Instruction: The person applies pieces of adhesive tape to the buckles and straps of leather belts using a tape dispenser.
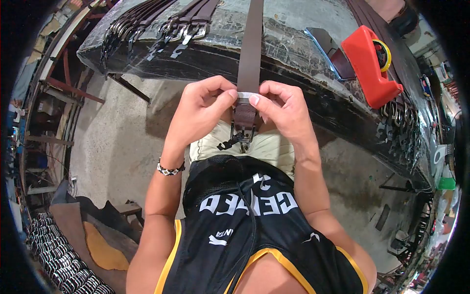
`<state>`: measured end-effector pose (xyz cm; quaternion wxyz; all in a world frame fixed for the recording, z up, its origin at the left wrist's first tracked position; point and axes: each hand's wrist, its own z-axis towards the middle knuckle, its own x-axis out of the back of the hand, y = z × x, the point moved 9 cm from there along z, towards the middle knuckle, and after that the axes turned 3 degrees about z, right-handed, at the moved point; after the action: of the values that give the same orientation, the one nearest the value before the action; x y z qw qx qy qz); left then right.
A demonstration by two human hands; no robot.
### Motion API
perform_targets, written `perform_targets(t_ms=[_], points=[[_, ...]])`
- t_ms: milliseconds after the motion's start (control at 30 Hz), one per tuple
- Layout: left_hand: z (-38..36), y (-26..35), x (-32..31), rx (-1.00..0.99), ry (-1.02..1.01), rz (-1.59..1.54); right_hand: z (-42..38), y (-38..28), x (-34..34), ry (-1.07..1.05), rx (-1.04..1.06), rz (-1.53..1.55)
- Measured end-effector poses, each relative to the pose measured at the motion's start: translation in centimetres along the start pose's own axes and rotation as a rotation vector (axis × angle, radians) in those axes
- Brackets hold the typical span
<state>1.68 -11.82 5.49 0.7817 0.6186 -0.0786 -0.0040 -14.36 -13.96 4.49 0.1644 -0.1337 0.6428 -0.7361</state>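
Observation:
A brown belt (250, 44) runs from the table top over its front edge toward my lap, its dark buckle (243, 134) hanging at the near end. Across the belt, just above the buckle end, lies a narrow whitish strip (243, 95). My left hand (205, 105) pinches the strip's left end between thumb and forefinger at the belt's edge. At the opposite edge my right hand (286, 110) is closed, its thumb pressed on the right end of the strip. The curled fingers hide the back of the belt.
Several buckled belts (139, 22) lie on the plastic-covered table (289, 46) at the left. A red tape dispenser (369, 68) stands at the right beside a dark flat case (330, 51). More buckles (399, 122) hang off the right edge. Leather pieces (100, 245) lie at lower left.

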Motion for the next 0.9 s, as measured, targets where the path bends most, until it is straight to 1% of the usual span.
perform_targets(t_ms=[100,200,300,400,500,600,700,733,800,900], points=[[-0.4,-0.3,-0.4,0.047,-0.052,0.034,0.1,0.0,-0.3,-0.015,0.002,-0.003],[-0.3,-0.5,-0.6,0.015,-0.052,0.012,0.1,0.3,-0.2,-0.020,-0.019,-0.037],[-0.3,-1.2,-0.9,0.061,-0.051,-0.064,0.0,0.0,-0.2,-0.004,-0.012,0.003],[-0.7,-1.2,-0.6,0.053,-0.044,-0.063,0.0,0.3,-0.2,0.007,-0.012,0.009],[-1.0,-1.7,-0.3,0.003,0.004,-0.197,-0.2,0.0,-0.2,0.018,-0.019,0.046],[-1.1,-1.8,0.0,-0.048,0.017,-0.198,-0.2,0.2,0.3,0.009,-0.037,0.037],[-1.3,-1.9,-0.6,0.011,0.065,-0.184,-0.1,0.5,0.3,-0.003,-0.052,0.027],[-1.4,-1.9,-0.9,0.036,0.075,-0.224,-0.1,0.5,0.2,-0.011,-0.044,0.045],[-1.4,-1.7,-0.8,0.036,0.088,-0.149,-0.1,0.3,-0.1,-0.014,-0.024,0.076],[-1.5,-0.5,-0.8,0.009,0.120,-0.006,-0.3,-0.6,-0.2,0.037,-0.060,-0.060]])
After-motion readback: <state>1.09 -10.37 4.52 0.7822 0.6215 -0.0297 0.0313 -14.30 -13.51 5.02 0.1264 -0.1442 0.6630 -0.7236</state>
